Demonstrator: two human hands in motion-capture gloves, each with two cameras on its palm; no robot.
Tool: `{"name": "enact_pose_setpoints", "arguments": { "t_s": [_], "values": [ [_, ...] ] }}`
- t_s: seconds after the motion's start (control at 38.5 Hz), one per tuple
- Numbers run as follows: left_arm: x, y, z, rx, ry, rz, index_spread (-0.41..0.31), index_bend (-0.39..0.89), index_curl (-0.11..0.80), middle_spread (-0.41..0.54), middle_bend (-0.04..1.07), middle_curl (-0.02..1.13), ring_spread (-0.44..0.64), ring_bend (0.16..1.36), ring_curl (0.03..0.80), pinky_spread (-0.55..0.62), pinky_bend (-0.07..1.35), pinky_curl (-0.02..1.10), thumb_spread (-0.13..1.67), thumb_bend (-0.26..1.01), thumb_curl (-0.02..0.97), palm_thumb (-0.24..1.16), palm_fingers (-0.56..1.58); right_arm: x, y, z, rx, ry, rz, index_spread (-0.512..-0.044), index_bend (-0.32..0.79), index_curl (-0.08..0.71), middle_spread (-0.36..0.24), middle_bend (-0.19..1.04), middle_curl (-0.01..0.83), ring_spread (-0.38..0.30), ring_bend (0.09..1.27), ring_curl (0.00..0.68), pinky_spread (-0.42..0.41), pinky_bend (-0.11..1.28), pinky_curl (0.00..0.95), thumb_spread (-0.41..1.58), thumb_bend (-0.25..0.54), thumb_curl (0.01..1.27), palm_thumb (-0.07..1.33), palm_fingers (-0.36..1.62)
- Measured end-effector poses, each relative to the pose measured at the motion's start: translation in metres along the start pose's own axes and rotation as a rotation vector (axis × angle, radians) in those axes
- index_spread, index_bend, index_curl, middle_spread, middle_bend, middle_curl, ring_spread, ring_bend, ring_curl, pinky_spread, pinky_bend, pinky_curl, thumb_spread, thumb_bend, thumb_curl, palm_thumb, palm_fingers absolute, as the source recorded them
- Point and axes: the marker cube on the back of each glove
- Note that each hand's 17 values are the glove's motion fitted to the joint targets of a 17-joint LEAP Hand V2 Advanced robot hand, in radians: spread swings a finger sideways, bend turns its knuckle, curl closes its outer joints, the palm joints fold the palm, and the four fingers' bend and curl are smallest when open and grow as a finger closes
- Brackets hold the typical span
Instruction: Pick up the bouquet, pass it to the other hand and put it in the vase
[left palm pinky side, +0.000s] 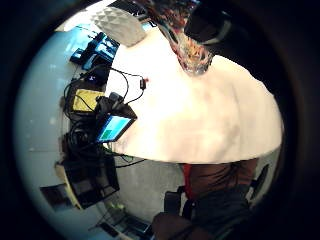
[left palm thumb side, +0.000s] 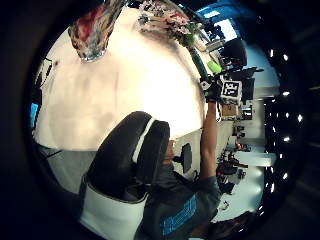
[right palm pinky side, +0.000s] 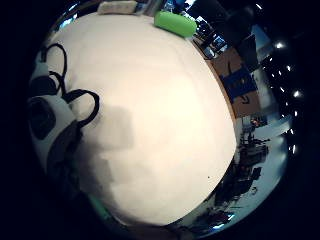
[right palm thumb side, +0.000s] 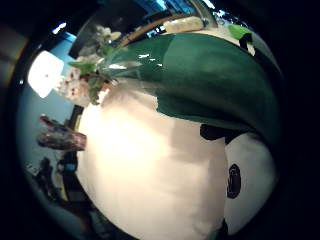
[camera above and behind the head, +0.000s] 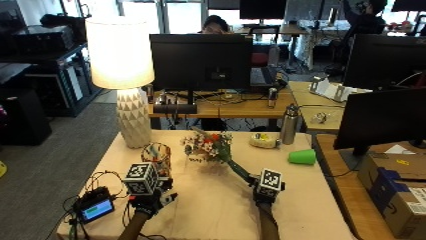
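The bouquet (camera above and behind the head: 208, 146) of small white and orange flowers hangs in the air over the middle of the table, its green-wrapped stem slanting down to my right hand (camera above and behind the head: 265, 190), which grips the stem's lower end. In the right thumb side palm view the green wrap (right palm thumb side: 210, 75) fills much of the picture, with the blooms (right palm thumb side: 82, 80) beyond. The multicoloured glass vase (camera above and behind the head: 157, 155) stands upright at the table's left, left of the flowers. My left hand (camera above and behind the head: 148, 199) hovers just in front of the vase, its fingers (left palm thumb side: 135, 145) relaxed and holding nothing. The vase (left palm pinky side: 192, 52) is near that palm.
A lit lamp (camera above and behind the head: 123, 75) stands at the back left corner. A green cup (camera above and behind the head: 303, 156) lies at the right side, a metal bottle (camera above and behind the head: 288, 125) and a roll (camera above and behind the head: 265, 141) behind it. A small screen device (camera above and behind the head: 95, 209) with cables sits at the front left.
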Motion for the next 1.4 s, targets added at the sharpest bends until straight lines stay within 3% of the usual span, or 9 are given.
{"name": "enact_pose_setpoints", "arguments": {
  "t_s": [0.18,0.39,0.65,0.81,1.09,1.22,1.4],
  "values": [
    [0.025,-0.007,-0.035,0.134,0.159,0.074,-0.034,0.13,0.258,0.19,0.19,0.32,0.38,0.61,0.267,0.41,0.54,0.34,1.02,-0.02,0.274,0.09,0.22,-0.002,0.012,-0.051,0.053,-0.248,0.017,-0.268,0.19,0.41,-0.175,0.65,0.571,-0.204,0.88,0.53,-0.297,0.68,0.462,0.52,-0.029,0.66,0.99,1.38],
    [0.061,-0.012,-0.07,0.184,0.427,0.174,-0.041,0.15,0.269,0.164,0.2,0.33,0.35,0.6,0.264,0.38,0.53,0.34,1.02,-0.01,0.279,0.11,0.3,-0.017,0.022,-0.105,0.141,-0.541,0.012,-0.269,0.19,0.441,-0.173,0.67,0.581,-0.204,0.89,0.537,-0.301,0.7,0.473,0.49,-0.029,0.68,0.98,1.36],
    [0.11,-0.036,-0.102,0.046,1.041,0.384,-0.039,0.13,0.273,0.111,0.22,0.35,0.29,0.59,0.272,0.35,0.49,0.34,1.03,0.0,0.304,0.25,0.38,-0.044,0.041,-0.147,0.181,-0.867,-0.065,-0.267,0.19,0.47,-0.172,0.68,0.586,-0.204,0.9,0.539,-0.302,0.71,0.48,0.48,-0.03,0.7,0.98,1.35],
    [0.138,-0.051,-0.115,-0.03,1.265,0.372,-0.037,0.13,0.272,0.078,0.22,0.36,0.25,0.59,0.278,0.33,0.47,0.34,1.02,0.0,0.318,0.32,0.42,-0.06,0.051,-0.157,0.176,-1.003,-0.125,-0.267,0.18,0.48,-0.173,0.69,0.59,-0.204,0.91,0.54,-0.302,0.71,0.482,0.48,-0.029,0.72,0.98,1.34],
    [0.191,-0.08,-0.128,-0.043,1.364,0.405,-0.038,0.12,0.268,0.012,0.22,0.37,0.19,0.59,0.287,0.32,0.44,0.35,0.98,0.0,0.353,0.46,0.45,-0.1,0.062,-0.161,0.106,-1.277,-0.256,-0.261,0.18,0.494,-0.174,0.69,0.596,-0.203,0.91,0.541,-0.299,0.71,0.483,0.49,-0.029,0.73,0.98,1.34],
    [0.211,-0.083,-0.131,-0.061,1.383,0.429,-0.046,0.12,0.266,-0.02,0.21,0.38,0.15,0.59,0.291,0.31,0.43,0.35,0.96,-0.01,0.368,0.53,0.48,-0.118,0.068,-0.159,0.027,-1.391,-0.264,-0.26,0.18,0.498,-0.174,0.69,0.597,-0.201,0.91,0.541,-0.298,0.71,0.483,0.49,-0.03,0.73,0.98,1.34],
    [0.233,-0.079,-0.134,-0.062,1.383,0.416,-0.075,0.12,0.265,-0.066,0.2,0.38,0.08,0.58,0.294,0.24,0.44,0.36,0.92,-0.01,0.389,0.6,0.56,-0.138,0.064,-0.143,0.02,-1.493,-0.428,-0.259,0.18,0.503,-0.174,0.69,0.599,-0.2,0.91,0.541,-0.297,0.72,0.483,0.49,-0.03,0.74,0.98,1.33]
  ]
}}
